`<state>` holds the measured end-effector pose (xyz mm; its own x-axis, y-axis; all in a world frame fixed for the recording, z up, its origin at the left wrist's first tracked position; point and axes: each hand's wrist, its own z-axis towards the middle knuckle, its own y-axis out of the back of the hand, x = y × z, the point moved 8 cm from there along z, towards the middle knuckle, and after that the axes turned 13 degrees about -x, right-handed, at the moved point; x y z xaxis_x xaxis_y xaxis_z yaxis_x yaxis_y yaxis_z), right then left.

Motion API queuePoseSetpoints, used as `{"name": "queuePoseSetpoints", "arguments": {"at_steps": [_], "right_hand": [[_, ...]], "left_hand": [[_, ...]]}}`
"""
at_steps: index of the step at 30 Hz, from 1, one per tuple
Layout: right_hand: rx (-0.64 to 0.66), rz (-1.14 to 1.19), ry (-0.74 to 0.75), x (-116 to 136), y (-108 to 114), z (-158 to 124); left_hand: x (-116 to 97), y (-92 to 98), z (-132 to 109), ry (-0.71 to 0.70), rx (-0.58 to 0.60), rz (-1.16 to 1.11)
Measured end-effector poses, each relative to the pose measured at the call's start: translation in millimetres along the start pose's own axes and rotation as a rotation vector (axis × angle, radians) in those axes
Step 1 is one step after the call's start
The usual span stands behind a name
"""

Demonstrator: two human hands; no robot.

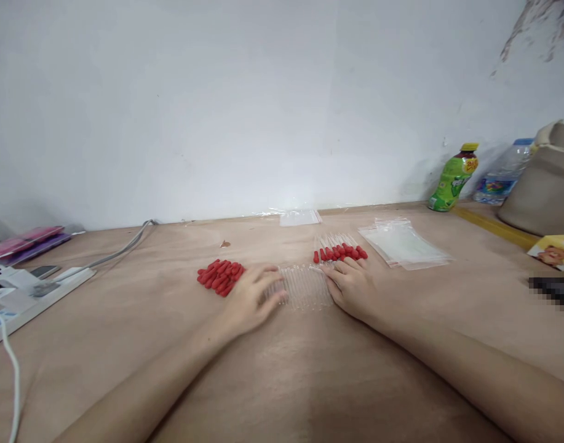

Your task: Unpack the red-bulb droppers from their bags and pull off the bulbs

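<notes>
A row of clear thin glass dropper tubes lies side by side on the wooden table between my hands. Around the row's left end, my left hand is open, with thumb and fingers apart and touching the outer tubes. My right hand rests at the right end, its fingers loosely laid against the tubes. Left of my left hand is a pile of red rubber bulbs. Just beyond my right hand lie several droppers, glass tubes with red bulbs fitted, their bulbs facing me.
Clear plastic bags are stacked at the right, and another bag lies by the wall. A green bottle, a water bottle and a grey-brown container stand at far right. A power strip with cables lies left.
</notes>
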<state>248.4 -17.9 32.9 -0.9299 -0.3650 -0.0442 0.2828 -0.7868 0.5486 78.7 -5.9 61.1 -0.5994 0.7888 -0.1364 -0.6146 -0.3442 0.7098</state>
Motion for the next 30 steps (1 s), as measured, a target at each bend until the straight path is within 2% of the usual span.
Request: {"name": "queuePoseSetpoints", "arguments": {"at_steps": [3, 8, 12, 16, 20, 25, 30], "right_hand": [[0.018, -0.094, -0.008, 2.6, -0.1, 0.9], [0.154, -0.118, -0.038, 14.5, -2.4, 0.8], [0.247, -0.113, -0.099, 25.0, -4.5, -1.2], [0.236, -0.086, -0.174, 25.7, -3.9, -0.1], [0.22, -0.059, -0.258, 4.8, -3.8, 7.8], [0.209, -0.133, -0.392, -40.3, -2.5, 20.4], [0.255, -0.197, -0.352, -49.8, -13.6, 29.7]], "left_hand": [[-21.1, -24.4, -11.5, -0.064, 0.115, -0.081], [-10.4, -36.6, -15.1, -0.031, 0.264, -0.19], [-2.0, -33.5, -15.6, -0.018, 0.284, -0.275], [-0.5, -28.8, -14.9, 0.025, 0.217, -0.302], [-16.5, -32.4, -8.0, 0.0, 0.136, -0.236], [-50.2, -55.4, -0.2, -0.134, 0.188, -0.143], [-52.9, -65.0, 1.4, -0.107, 0.224, -0.069]]}}
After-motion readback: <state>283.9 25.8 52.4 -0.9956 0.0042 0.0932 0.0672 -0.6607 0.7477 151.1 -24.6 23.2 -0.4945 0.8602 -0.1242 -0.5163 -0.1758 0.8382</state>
